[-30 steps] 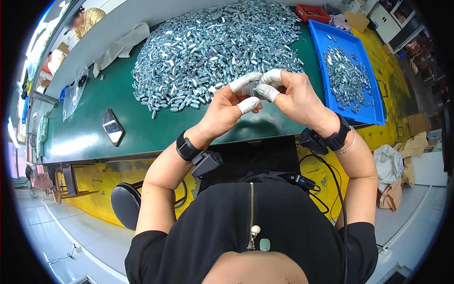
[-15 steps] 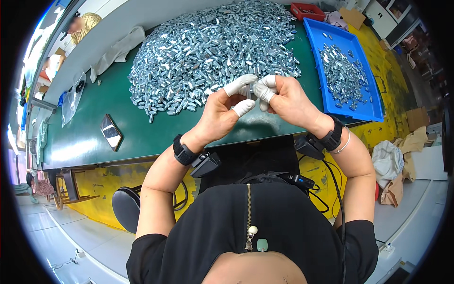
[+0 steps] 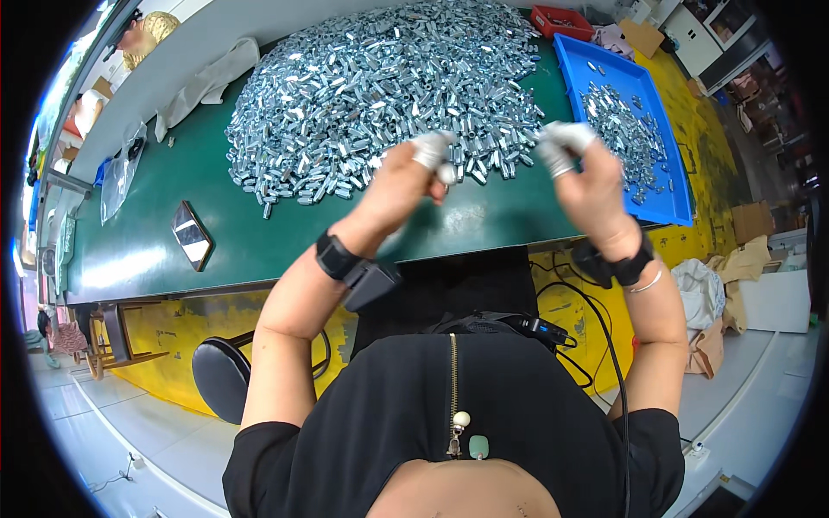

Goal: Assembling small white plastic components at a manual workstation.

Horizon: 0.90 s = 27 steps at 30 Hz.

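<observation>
A broad heap of small silvery hexagonal metal sleeves (image 3: 345, 104) lies on the green table (image 3: 285, 237). My left hand (image 3: 401, 186), with white covers on its fingertips, is at the heap's near edge. Its fingers are curled and blurred, so whether it grips a piece is unclear. Off to the right, my right hand (image 3: 591, 181) hovers between the heap and the blue tray (image 3: 566, 65). Its white-covered thumb and fingers are pinched together; motion blur hides what lies between them. More small metal pieces (image 3: 635, 138) lie loose inside the tray.
A phone-like dark slab (image 3: 191, 236) rests on the table at left, with a clear plastic bag (image 3: 123, 177) beyond it. A red bin (image 3: 561, 23) stands at the back right. Below the table's left part is a black stool (image 3: 222, 378). Another person (image 3: 148, 39) is at far left.
My hands, together around a grey metal piece before, have separated. The right hand has swung right toward the blue tray; the left has moved slightly left by the heap.
</observation>
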Each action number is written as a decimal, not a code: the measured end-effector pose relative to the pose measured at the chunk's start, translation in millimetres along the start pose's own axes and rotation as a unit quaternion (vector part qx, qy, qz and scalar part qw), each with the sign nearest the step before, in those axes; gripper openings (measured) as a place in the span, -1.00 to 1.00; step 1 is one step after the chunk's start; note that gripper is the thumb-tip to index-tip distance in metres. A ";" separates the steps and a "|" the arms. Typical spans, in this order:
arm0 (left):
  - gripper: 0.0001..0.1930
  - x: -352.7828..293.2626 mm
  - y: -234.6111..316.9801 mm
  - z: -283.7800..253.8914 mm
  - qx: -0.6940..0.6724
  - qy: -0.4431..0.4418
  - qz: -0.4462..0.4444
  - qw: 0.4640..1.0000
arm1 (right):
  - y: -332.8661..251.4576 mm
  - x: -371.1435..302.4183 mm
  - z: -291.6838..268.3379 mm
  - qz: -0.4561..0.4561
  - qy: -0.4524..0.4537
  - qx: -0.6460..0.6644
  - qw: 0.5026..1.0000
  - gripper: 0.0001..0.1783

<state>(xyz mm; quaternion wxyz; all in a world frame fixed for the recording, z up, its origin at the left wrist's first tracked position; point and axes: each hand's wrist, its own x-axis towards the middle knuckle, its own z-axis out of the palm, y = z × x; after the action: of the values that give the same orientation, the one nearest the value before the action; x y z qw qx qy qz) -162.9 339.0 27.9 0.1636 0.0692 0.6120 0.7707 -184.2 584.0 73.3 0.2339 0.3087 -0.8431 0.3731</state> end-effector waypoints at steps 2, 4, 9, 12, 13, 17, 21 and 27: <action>-0.57 -7.2 -2.9 -20.3 -0.027 0.049 -0.017 0.998 | 32.0 3.4 -25.2 0.126 0.002 -0.096 0.987 -0.84; -0.56 -16.5 -5.8 -31.6 0.002 0.113 -0.016 0.993 | 64.4 -3.6 -38.3 0.179 -0.011 -0.181 0.967 -0.83; -0.55 -17.3 -6.3 -27.4 0.019 0.129 0.005 0.991 | 83.4 -14.8 0.5 0.138 -0.136 -0.138 0.971 -0.77; -0.54 -16.9 -5.6 -13.2 0.013 0.103 0.008 0.995 | 76.8 -19.8 35.7 0.136 -0.198 -0.163 0.957 -0.78; -0.53 -17.2 -4.9 -10.3 0.012 0.090 0.010 0.996 | 82.2 -23.1 42.2 0.150 -0.198 -0.173 0.953 -0.78; -0.57 -17.6 -4.6 -9.2 0.044 0.070 -0.008 0.997 | 83.8 -21.5 49.2 0.194 -0.190 -0.150 0.951 -0.78; -0.58 -12.2 -10.0 -9.0 0.002 0.045 -0.044 0.998 | 32.3 -2.5 37.7 0.239 -0.157 0.070 0.955 -0.80; -0.54 -5.8 -10.2 8.3 -0.141 -0.075 -0.060 0.985 | -27.5 5.7 43.1 0.156 -0.157 0.275 0.936 -0.83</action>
<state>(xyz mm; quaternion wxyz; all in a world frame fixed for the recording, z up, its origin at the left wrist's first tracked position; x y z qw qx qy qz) -153.2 346.7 20.6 0.2631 0.0656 0.4863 0.8307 -176.1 534.2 63.8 -0.0569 0.2799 -0.7713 0.5687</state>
